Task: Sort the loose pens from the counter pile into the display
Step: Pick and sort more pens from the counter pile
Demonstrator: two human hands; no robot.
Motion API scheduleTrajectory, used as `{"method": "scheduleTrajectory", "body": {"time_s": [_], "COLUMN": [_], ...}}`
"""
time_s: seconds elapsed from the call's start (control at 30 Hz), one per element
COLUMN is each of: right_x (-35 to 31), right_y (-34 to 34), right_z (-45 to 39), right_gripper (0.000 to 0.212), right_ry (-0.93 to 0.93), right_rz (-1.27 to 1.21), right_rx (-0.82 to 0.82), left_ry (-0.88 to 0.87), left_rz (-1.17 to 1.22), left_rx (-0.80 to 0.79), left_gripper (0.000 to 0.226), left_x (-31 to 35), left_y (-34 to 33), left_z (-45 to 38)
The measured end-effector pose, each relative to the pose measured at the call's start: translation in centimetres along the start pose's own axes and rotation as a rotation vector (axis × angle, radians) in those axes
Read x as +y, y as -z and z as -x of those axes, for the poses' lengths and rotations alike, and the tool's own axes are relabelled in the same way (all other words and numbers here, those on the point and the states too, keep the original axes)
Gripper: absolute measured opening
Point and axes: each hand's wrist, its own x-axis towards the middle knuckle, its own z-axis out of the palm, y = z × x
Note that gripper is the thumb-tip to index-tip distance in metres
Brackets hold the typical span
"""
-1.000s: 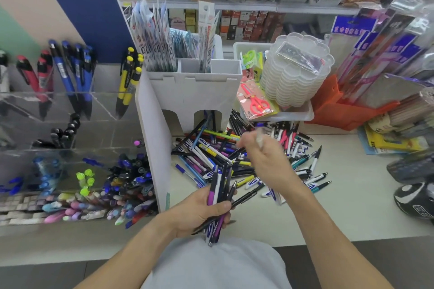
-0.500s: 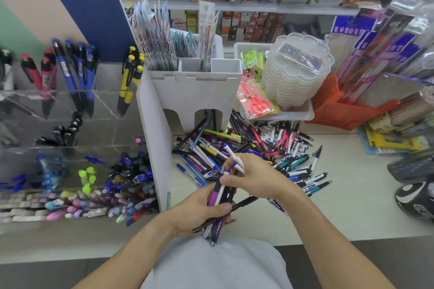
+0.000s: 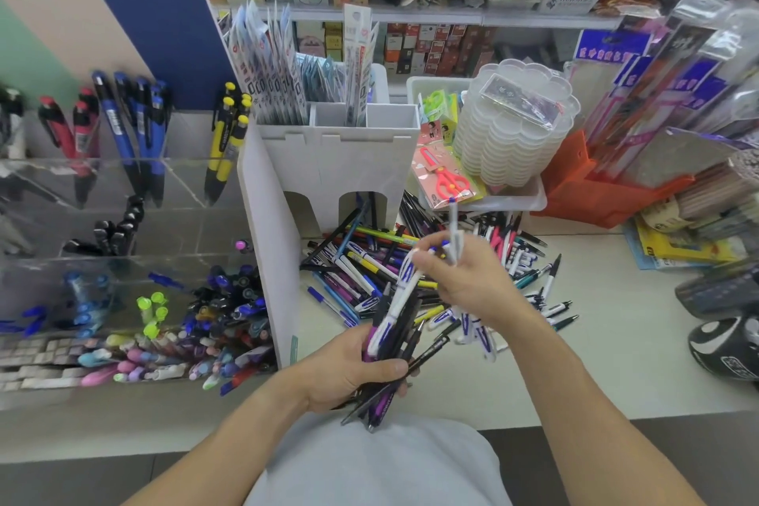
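Lifting clear of the pile (image 3: 431, 271), our right hand (image 3: 472, 283) is now gripping white pens (image 3: 454, 234). Our left hand (image 3: 353, 374) is clutching a pen bundle (image 3: 394, 341) above the worktop (image 3: 575, 374).

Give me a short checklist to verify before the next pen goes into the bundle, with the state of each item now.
1. Left hand grips the bundle of dark and purple pens: ok.
2. Right hand holds a white pen with blue clip: ok.
3. That pen lies parallel with the bundle: ok, nearly.
4. Second white pen upright in the right hand, secure: cannot tell.
5. Loose pile of mixed pens on the white counter not at the edge: ok.
6. Clear acrylic display has free room: cannot tell.
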Motion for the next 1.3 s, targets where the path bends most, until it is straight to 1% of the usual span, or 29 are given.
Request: {"method": "scheduleTrajectory", "body": {"time_s": [0.1, 0.2, 0.27, 0.33, 0.4, 0.47, 0.5, 0.57, 0.6, 0.67, 0.73, 0.8, 0.87, 0.9, 0.93, 1.0, 1.03, 1.17, 1.23, 1.3], "right_x": [-0.4, 0.5, 1.6, 2.6, 3.4, 3.8, 4.1, 4.4, 4.5, 4.7, 4.7, 4.7, 5.0, 5.1, 5.2, 5.4, 5.5, 6.4, 6.6, 6.6], "right_y": [2.5, 4.2, 4.4, 4.1, 3.7, 3.1, 2.8, 2.0, 1.4, 0.1, -1.3, -2.9, -4.4, -5.1, -5.6, -6.4, -6.7, -7.4, -7.3, -7.0], "right_z": [-0.3, -0.2, 0.2, 0.7, 1.3, 1.8, 2.0, 2.2, 2.3, 2.5, 2.7, 3.0, 3.4, 3.6, 3.8, 4.3, 4.5, 5.0, 5.1, 5.3], "right_gripper": [0.007, 0.004, 0.005, 0.012, 0.012, 0.009, 0.009, 0.008, 0.007, 0.006, 0.009, 0.019, 0.036, 0.041, 0.043, 0.042, 0.041, 0.038, 0.041, 0.049], "right_ry": [0.064, 0.088, 0.052, -0.005, -0.067, -0.115, -0.131, -0.153, -0.161, -0.16, -0.158, -0.203, -0.247, -0.267, -0.283, -0.306, -0.312, -0.331, -0.328, -0.347], "right_rz": [-0.172, -0.361, -0.382, -0.342, -0.285, -0.268, -0.275, -0.285, -0.285, -0.285, -0.321, -0.4, -0.462, -0.472, -0.475, -0.459, -0.448, -0.411, -0.386, -0.414], "right_rx": [0.142, 0.188, 0.144, 0.053, -0.03, -0.081, -0.097, -0.121, -0.127, -0.118, -0.047, 0.025, 0.068, 0.095, 0.12, 0.13, 0.126, 0.187, 0.218, 0.22], "left_ry": [0.039, 0.112, 0.114, 0.098, 0.103, 0.067, 0.046, 0.02, 0.012, 0.006, 0.035, 0.051, 0.056, 0.055, 0.054, 0.055, 0.053, 0.052, 0.051, 0.049], "left_rz": [0.022, 0.225, 0.341, 0.382, 0.391, 0.355, 0.322, 0.243, 0.202, 0.09, 0.014, 0.03, 0.048, 0.052, 0.06, 0.073, 0.063, -0.004, 0.01, 0.028], "left_rx": [0.012, 0.054, 0.113, 0.19, 0.245, 0.268, 0.265, 0.229, 0.198, 0.148, 0.206, 0.29, 0.347, 0.37, 0.393, 0.43, 0.441, 0.461, 0.451, 0.469], "left_gripper": [0.028, 0.03, 0.037, 0.032, 0.029, 0.019, 0.023, 0.051, 0.058, 0.051, 0.042, 0.035, 0.024, 0.024, 0.03, 0.045, 0.046, 0.021, 0.019, 0.025], "left_x": [-0.3, -0.5, -0.5, -0.1, 0.2, 0.5, 0.5, 0.5, 0.6, 0.7, 0.9, 0.6, 0.4, 0.3, 0.2, -0.1, -0.2, -0.4, -0.3, -0.4], "left_y": [0.4, 0.5, 0.2, -0.1, 0.0, -0.1, 0.0, -0.2, -0.4, -0.9, -1.2, -1.2, -1.3, -1.3, -1.3, -1.2, -1.1, -1.1, -1.1, -0.8], "left_z": [0.1, -0.1, -0.4, -0.6, -0.8, -0.7, -0.6, -0.3, -0.3, -0.2, -0.4, -0.7, -0.8, -0.7, -0.7, -0.6, -0.7, -0.6, -0.6, -0.6]}}
